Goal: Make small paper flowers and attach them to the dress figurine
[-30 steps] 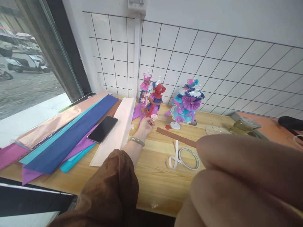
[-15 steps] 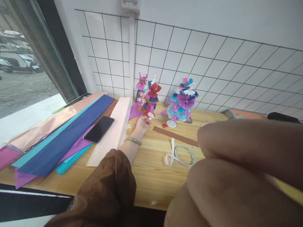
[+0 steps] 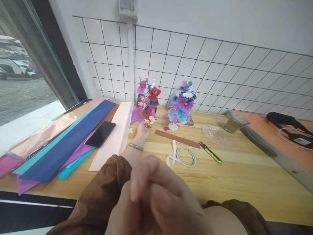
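Note:
At the back of the table, my left hand point(image 3: 144, 128) is closed with its fingertips at the foot of a small dress form point(image 3: 153, 101) clad in red, blue and purple crepe paper. A cream and red paper flower point(image 3: 151, 119) shows right by those fingers. Very near the camera, my right hand point(image 3: 156, 199) looms large and blurred, its fingers curled together; whatever they may hold is hidden. A brown paper strip point(image 3: 177, 138) and a roll of white tape point(image 3: 186, 157) lie on the table beyond it.
Crepe paper sheets point(image 3: 73, 140) and a phone point(image 3: 100, 134) lie left. Other paper-dressed forms point(image 3: 184, 104) stand at the wall. Rightward are a yellow cutter point(image 3: 210, 152), a clear plate point(image 3: 212, 134), a cup point(image 3: 236, 123) and a black strap point(image 3: 290, 125).
My right hand has swung from the right side to the lower middle, uncovering the cutter, plate and cup. My left hand stays at the dress form's foot while the view shifts slightly.

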Motion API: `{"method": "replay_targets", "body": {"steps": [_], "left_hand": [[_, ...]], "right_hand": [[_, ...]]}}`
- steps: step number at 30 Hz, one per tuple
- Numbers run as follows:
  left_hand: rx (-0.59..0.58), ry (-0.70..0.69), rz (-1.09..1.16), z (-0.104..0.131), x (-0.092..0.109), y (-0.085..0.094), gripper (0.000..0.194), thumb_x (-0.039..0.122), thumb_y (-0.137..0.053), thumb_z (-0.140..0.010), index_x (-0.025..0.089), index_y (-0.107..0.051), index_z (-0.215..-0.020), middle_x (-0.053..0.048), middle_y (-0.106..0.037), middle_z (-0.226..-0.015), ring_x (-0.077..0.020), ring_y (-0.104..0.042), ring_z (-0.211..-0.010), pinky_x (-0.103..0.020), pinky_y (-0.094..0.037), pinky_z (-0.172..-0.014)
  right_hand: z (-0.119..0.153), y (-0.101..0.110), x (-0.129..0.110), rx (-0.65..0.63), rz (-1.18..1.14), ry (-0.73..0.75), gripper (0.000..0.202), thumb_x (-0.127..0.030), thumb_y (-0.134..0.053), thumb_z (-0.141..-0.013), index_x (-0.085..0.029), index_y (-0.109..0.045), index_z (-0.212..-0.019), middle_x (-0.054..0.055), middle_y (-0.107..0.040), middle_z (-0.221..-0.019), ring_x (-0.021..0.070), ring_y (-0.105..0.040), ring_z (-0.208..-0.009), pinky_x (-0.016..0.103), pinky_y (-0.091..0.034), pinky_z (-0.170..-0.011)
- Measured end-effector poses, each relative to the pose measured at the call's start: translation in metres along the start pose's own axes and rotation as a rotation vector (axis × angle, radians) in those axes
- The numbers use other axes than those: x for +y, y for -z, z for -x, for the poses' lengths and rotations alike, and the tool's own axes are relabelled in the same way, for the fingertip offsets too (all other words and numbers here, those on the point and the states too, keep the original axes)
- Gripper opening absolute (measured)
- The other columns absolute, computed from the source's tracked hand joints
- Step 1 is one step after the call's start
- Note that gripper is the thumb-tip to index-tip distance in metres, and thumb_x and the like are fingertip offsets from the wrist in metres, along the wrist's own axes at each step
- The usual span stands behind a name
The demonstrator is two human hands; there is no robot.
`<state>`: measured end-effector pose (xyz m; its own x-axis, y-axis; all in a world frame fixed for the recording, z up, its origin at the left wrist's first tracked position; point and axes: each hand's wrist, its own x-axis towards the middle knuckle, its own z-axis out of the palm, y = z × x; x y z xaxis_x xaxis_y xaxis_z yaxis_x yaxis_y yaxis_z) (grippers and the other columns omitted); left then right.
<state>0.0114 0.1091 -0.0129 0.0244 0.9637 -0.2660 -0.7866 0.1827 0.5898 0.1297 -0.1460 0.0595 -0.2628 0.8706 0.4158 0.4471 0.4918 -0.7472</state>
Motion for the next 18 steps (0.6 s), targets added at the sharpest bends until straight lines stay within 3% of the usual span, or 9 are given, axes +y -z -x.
{"method": "replay_targets", "body": {"steps": [1, 3, 6, 9, 12, 14, 18], "left_hand": [[0.010, -0.003, -0.008, 0.001, -0.001, 0.000, 0.031, 0.031, -0.045, -0.083, 0.015, -0.049, -0.109, -0.009, -0.051, -0.110, -0.0170, -0.052, -0.094, -0.038, -0.045, -0.079], [0.033, -0.009, -0.031, 0.004, -0.002, 0.000, 0.027, 0.028, -0.045, -0.083, 0.013, -0.050, -0.105, -0.008, -0.053, -0.102, -0.0144, -0.054, -0.086, -0.033, -0.047, -0.074], [0.054, -0.016, -0.091, 0.010, -0.003, -0.001, 0.009, 0.013, -0.044, -0.080, 0.010, -0.051, -0.085, -0.005, -0.055, -0.076, -0.0065, -0.051, -0.060, -0.021, -0.044, -0.059], [0.037, -0.039, -0.191, 0.021, -0.002, 0.000, 0.008, 0.005, -0.045, -0.074, 0.012, -0.048, -0.071, -0.002, -0.051, -0.063, -0.0042, -0.045, -0.049, -0.018, -0.041, -0.053], [0.004, -0.105, -0.339, 0.034, -0.001, 0.003, 0.008, 0.007, -0.052, -0.069, 0.013, -0.049, -0.072, 0.000, -0.049, -0.059, -0.0061, -0.047, -0.050, -0.020, -0.042, -0.055], [-0.024, -0.163, -0.480, 0.041, -0.002, 0.005, 0.010, 0.010, -0.057, -0.066, 0.014, -0.052, -0.074, 0.000, -0.049, -0.059, -0.0083, -0.048, -0.050, -0.023, -0.042, -0.056], [-0.140, -0.331, -0.799, 0.049, -0.010, 0.008, 0.017, 0.004, -0.063, -0.057, 0.017, -0.057, -0.065, -0.003, -0.055, -0.068, -0.0151, -0.053, -0.071, -0.026, -0.042, -0.070]], "right_hand": [[-0.028, 0.010, -0.005, 0.004, 0.008, 0.004, 0.025, -0.043, -0.048, -0.079, -0.022, -0.057, -0.087, 0.001, -0.057, -0.063, 0.0156, -0.057, -0.066, 0.028, -0.047, -0.060], [-0.052, 0.014, -0.006, -0.004, 0.033, 0.014, 0.024, -0.042, -0.048, -0.079, -0.022, -0.057, -0.090, 0.002, -0.059, -0.067, 0.0160, -0.058, -0.068, 0.028, -0.047, -0.061], [-0.037, 0.004, 0.013, -0.034, 0.096, 0.017, 0.020, -0.035, -0.046, -0.081, -0.021, -0.055, -0.094, 0.003, -0.060, -0.073, 0.0161, -0.058, -0.070, 0.028, -0.047, -0.063], [-0.015, 0.014, 0.042, -0.048, 0.234, 0.001, 0.019, -0.027, -0.042, -0.084, -0.021, -0.051, -0.099, 0.005, -0.061, -0.082, 0.0169, -0.058, -0.076, 0.031, -0.047, -0.069], [-0.007, 0.041, 0.074, -0.029, 0.490, 0.002, 0.020, -0.025, -0.043, -0.082, -0.021, -0.053, -0.099, 0.009, -0.060, -0.097, 0.0218, -0.055, -0.092, 0.038, -0.043, -0.080], [-0.002, 0.055, 0.092, -0.068, 0.616, -0.046, 0.025, -0.029, -0.047, -0.080, -0.021, -0.053, -0.103, 0.009, -0.059, -0.101, 0.0241, -0.054, -0.094, 0.040, -0.044, -0.080], [0.011, 0.061, 0.108, -0.165, 0.723, -0.053, 0.022, -0.030, -0.041, -0.084, -0.021, -0.059, -0.094, 0.008, -0.063, -0.089, 0.0230, -0.057, -0.084, 0.039, -0.045, -0.074]]}}
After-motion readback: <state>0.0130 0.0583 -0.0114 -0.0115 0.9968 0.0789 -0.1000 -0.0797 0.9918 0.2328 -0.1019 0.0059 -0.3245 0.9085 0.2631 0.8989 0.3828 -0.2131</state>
